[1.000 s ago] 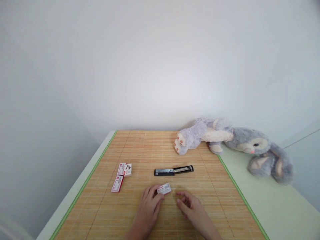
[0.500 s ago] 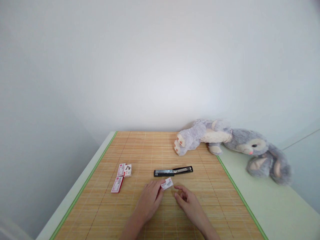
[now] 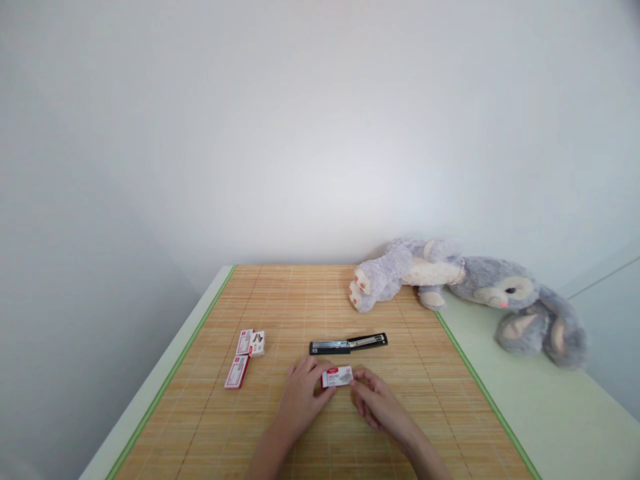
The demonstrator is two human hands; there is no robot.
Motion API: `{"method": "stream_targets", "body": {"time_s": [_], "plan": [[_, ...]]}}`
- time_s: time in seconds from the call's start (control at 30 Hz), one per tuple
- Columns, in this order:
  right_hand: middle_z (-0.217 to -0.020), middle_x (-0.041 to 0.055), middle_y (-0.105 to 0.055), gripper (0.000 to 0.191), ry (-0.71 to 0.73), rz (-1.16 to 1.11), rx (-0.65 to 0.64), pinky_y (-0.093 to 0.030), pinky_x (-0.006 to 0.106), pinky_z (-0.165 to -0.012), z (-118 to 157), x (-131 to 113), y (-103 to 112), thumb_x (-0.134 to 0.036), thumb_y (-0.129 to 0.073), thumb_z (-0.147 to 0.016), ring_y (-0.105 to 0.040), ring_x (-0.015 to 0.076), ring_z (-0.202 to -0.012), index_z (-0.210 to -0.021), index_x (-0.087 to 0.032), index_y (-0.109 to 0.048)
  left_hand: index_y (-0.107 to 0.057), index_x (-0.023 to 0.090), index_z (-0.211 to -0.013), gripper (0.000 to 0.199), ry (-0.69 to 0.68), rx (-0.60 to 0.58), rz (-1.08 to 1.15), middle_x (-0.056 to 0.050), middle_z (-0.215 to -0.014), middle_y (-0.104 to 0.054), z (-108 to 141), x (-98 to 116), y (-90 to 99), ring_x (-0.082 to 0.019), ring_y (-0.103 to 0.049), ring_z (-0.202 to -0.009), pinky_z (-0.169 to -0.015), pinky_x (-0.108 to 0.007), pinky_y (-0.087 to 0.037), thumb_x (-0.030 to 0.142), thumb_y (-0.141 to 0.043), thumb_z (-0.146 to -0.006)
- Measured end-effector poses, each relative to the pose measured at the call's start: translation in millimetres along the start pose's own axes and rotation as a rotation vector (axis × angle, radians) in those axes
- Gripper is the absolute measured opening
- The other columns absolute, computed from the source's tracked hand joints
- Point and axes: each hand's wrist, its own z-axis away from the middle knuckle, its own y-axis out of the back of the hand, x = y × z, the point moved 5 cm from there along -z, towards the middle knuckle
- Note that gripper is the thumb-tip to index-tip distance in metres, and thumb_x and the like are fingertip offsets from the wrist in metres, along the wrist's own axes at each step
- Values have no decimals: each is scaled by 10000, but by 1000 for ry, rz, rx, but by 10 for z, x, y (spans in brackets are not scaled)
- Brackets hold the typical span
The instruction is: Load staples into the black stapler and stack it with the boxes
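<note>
A small white and red staple box [image 3: 338, 377] lies between my two hands, its printed face toward me. My left hand [image 3: 306, 393] grips its left end between thumb and fingers. At its right end, the thumb and forefinger of my right hand [image 3: 374, 399] pinch the corner, with the other fingers curled under. Just beyond the box rests a black stapler [image 3: 349, 343], opened out flat so that its metal inside shows.
Several small red and white boxes [image 3: 236, 371] sit together on the left of the bamboo mat [image 3: 280, 300]. A grey plush rabbit [image 3: 430, 273] lies across the back right, over the mat's green edge and the pale table [image 3: 540, 407]. A white wall stands behind.
The staple box has turned level and shows more of its red print. My right hand has closed in from beside it onto its right end. The view has shifted slightly.
</note>
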Motion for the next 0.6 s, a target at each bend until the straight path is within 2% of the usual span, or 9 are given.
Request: {"method": "stream_targets", "body": {"time_s": [0.07,0.13,0.2,0.27,0.4,0.5,0.6], "plan": [[-571,-96,-502,497,60,204,105,-272,222,-444,-6,-84,152,-680,-621,-838,-395,93,-427,-1037,-227,-575,-644,332,-1285,426,18,5,19,-36,-1219,-664,9,-39,-3,-254,-592,-1149,-1001,-385,-412,379,-706,-866],[-594,-82,-532,472,156,436,192,-315,236,-523,-6,-210,259,-536,-722,-810,-497,126,-528,-1147,-222,-615,-630,319,-1304,499,47,16,38,-38,-1230,-663,18,-93,18,-249,-605,-1120,-997,-384,-415,377,-751,-823],[-659,-61,-601,571,226,621,160,-333,248,-582,-16,-305,266,-396,-767,-785,-569,153,-617,-1316,-259,-607,-668,313,-1234,437,49,7,51,-31,-1185,-674,24,-131,57,-243,-617,-1079,-979,-377,-422,375,-761,-812],[-724,-40,-648,566,247,738,101,-334,254,-610,-33,-343,251,-321,-763,-781,-600,164,-669,-1333,-306,-638,-707,315,-1145,322,26,-14,61,-22,-1124,-683,23,-145,108,-238,-621,-1054,-960,-365,-428,379,-740,-831],[-716,-32,-645,396,241,808,124,-331,255,-616,-39,-353,376,-325,-730,-812,-599,169,-670,-1208,-310,-720,-719,306,-1130,295,20,-22,85,-29,-1043,-684,9,-178,186,-241,-617,-1005,-921,-361,-440,404,-714,-851],[-716,-31,-659,458,249,839,140,-346,254,-622,7,-413,482,-336,-740,-798,-607,175,-672,-1254,-307,-700,-719,300,-1121,296,16,-17,81,-25,-1010,-680,0,-207,174,-240,-612,-984,-910,-362,-433,390,-729,-839],[-750,-20,-700,473,289,863,150,-372,256,-634,49,-592,419,-362,-744,-807,-634,184,-693,-1275,-318,-694,-713,312,-1123,299,14,-4,67,-10,-996,-678,0,-227,146,-232,-609,-975,-910,-358,-420,373,-742,-832]]}}
